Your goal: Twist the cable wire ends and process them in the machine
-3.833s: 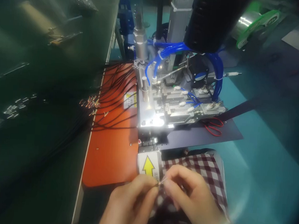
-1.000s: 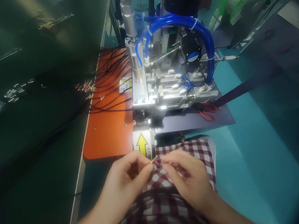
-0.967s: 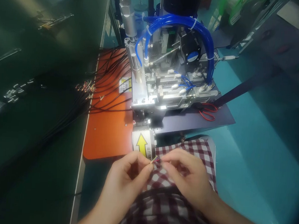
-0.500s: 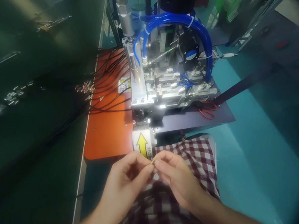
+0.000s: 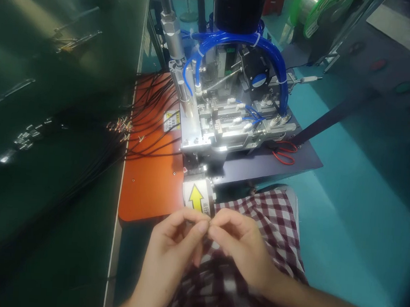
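My left hand [image 5: 177, 240] and my right hand [image 5: 239, 243] meet fingertip to fingertip above my lap, each with thumb and forefinger in a pinch. Whatever lies between the fingertips is too small and too hidden to name. Just beyond them is a white cylinder [image 5: 189, 194] bearing a yellow arrow. Further off, black cables [image 5: 156, 92] lie across an orange plate [image 5: 150, 187], their stripped, coppery ends [image 5: 121, 126] bunched at its left side.
A metal machine [image 5: 223, 131] with blue air hoses [image 5: 283, 70] stands ahead on a dark base plate [image 5: 295, 159]. A red wire loop [image 5: 284, 153] lies on its right side. Small clear parts [image 5: 28, 136] rest on the dark green table [image 5: 64, 237] at left. A wire spool [image 5: 309, 9] hangs at upper right.
Both hands stay pinched together, with a slight shift of the fingers. The small pale thing seen between the fingertips earlier is now mostly covered. The view has moved a little.
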Available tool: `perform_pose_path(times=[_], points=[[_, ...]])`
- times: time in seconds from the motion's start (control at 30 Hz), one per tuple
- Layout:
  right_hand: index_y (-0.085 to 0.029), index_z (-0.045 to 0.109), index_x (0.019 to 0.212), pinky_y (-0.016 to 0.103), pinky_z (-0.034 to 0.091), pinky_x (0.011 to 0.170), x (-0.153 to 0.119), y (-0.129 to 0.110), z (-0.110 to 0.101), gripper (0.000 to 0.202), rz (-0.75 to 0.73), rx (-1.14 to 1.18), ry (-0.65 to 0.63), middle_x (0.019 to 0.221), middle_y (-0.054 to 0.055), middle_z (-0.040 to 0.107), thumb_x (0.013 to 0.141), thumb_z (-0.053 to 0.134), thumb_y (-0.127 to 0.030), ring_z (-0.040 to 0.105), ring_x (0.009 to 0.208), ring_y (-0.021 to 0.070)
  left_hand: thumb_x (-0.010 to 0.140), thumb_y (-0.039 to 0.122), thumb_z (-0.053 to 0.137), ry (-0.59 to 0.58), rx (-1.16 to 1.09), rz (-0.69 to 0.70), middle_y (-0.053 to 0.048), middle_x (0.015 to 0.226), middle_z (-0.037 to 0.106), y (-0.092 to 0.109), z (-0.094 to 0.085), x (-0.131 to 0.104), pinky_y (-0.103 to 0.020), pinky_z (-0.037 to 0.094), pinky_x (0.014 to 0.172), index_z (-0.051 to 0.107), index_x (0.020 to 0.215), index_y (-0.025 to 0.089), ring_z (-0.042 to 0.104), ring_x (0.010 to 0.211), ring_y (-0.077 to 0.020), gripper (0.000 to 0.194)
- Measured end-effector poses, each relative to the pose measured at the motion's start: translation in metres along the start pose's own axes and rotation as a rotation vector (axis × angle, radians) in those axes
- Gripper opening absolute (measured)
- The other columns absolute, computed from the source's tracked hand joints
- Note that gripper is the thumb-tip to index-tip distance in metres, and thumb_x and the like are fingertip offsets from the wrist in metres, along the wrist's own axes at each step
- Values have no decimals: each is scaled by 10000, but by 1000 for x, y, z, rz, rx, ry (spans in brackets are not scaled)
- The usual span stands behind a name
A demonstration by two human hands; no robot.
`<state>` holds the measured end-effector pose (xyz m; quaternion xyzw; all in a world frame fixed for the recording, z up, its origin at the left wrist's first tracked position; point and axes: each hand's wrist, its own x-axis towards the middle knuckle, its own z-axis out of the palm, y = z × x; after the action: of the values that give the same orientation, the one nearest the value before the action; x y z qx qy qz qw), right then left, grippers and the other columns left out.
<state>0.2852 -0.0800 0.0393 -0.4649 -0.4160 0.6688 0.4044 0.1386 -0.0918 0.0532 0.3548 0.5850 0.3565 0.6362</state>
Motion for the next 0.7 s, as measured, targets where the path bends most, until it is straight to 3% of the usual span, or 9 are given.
perform_pose_path(times=[0.2,0.4,0.5,0.7], points=[[-184,577,649,247,372,556,2,3,1,179,-335,-225,41,630,-23,505,808,565,-102,461,602,119,808,367,684,68,-142,-27,61,551,449,-4,-2,-1,-167,262,462,626,776,158,319,474,-31,220],[-187,527,640,240,344,520,2,5,4,197,-179,-96,0,611,-40,449,829,558,-146,419,561,109,823,378,668,42,-129,-28,67,532,410,-3,-5,-2,-178,253,487,643,819,169,311,494,-39,211],[-186,533,642,239,337,522,4,2,1,191,-182,-101,-9,610,-43,447,826,558,-140,412,559,104,799,385,692,-26,-135,-101,71,524,413,1,-7,0,-176,240,484,656,902,184,317,491,-41,229],[-191,526,634,246,347,545,4,3,-2,206,-258,-177,16,619,-38,454,829,551,-129,426,584,114,711,342,767,-63,-262,-196,75,480,413,9,-6,5,-171,195,456,680,815,157,275,443,-26,230]])
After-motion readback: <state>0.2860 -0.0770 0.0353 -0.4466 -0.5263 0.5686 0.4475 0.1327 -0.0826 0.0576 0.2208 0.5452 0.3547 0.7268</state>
